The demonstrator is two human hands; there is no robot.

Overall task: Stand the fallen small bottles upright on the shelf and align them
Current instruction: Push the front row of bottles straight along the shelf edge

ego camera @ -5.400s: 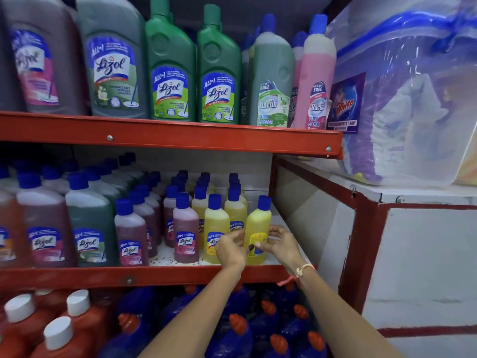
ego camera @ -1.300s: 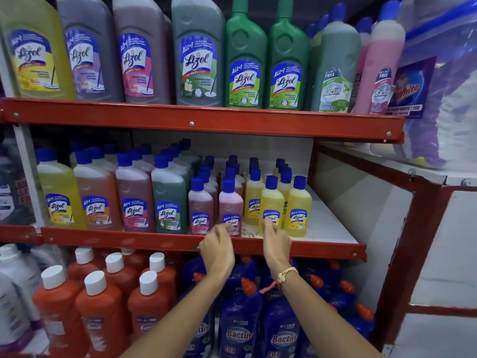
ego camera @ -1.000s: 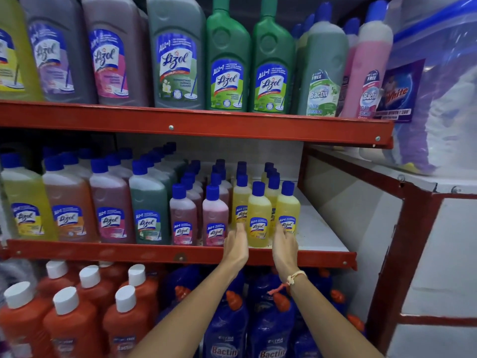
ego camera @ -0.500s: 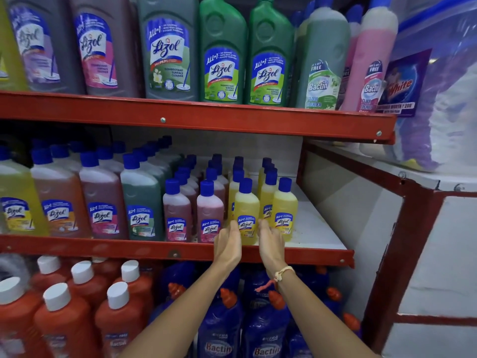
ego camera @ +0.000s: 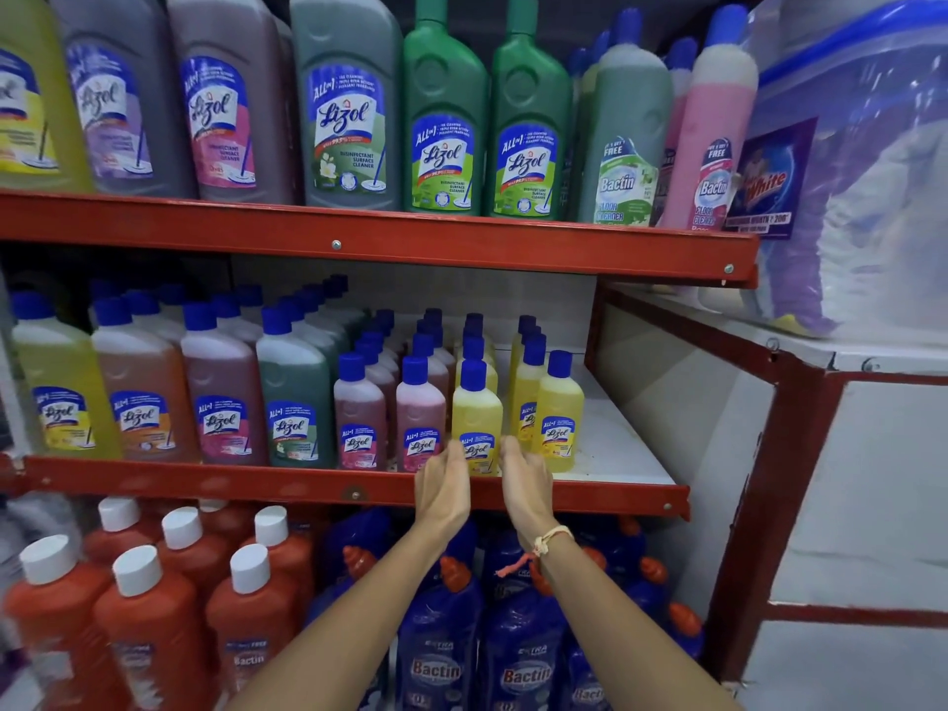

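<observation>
Left hand [ego camera: 442, 487] and right hand [ego camera: 527, 487], fingers nearly straight, touch opposite sides of a yellow bottle [ego camera: 477, 410]. It stands upright in the front row of small bottles [ego camera: 419, 410] on a red-edged shop shelf [ego camera: 618, 446].

Small bottles [ego camera: 476, 418]: Lizol; pouch [ego camera: 769, 182]: probably White.

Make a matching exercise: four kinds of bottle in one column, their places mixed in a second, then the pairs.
1. small yellow bottle
2. green Lizol bottles
3. orange bottles
4. blue Bactin bottles

A. below the middle shelf, white caps
B. middle shelf, between left hand and right hand
C. below the middle shelf, orange caps
D. top shelf

Pairs: 1-B, 2-D, 3-A, 4-C
</observation>
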